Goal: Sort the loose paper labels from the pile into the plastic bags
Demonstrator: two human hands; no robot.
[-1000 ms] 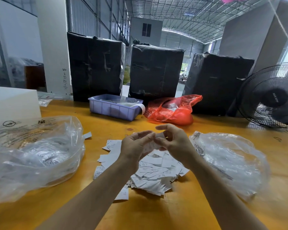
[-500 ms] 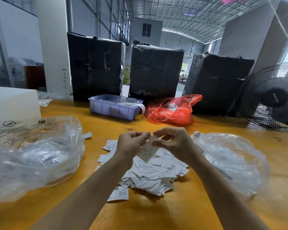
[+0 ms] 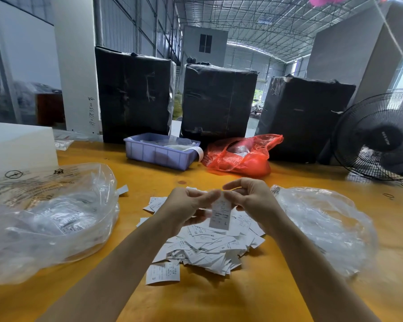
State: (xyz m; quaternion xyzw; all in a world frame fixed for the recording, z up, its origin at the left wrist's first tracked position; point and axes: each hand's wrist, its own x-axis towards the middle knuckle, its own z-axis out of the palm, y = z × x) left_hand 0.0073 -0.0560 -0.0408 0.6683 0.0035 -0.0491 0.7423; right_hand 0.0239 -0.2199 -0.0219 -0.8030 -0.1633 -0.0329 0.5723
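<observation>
White paper label (image 3: 220, 213) pinched above pile (image 3: 205, 247) by left hand (image 3: 184, 209) and right hand (image 3: 254, 201); clear bags flanking pile.

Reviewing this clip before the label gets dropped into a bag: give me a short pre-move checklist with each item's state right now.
1. Single label lifted clear of the pile: ok, it hangs above the heap.
2. Grip: ok, left hand and right hand both pinch its top edge.
3. Size mark readable: ok, an L shows near the lower end.
4. Left clear bag reachable: ok, beside the pile, already holding labels.
5. Right clear bag mouth open: cannot tell, crumpled film hides it.
6. Which bag takes L: cannot tell.
</observation>
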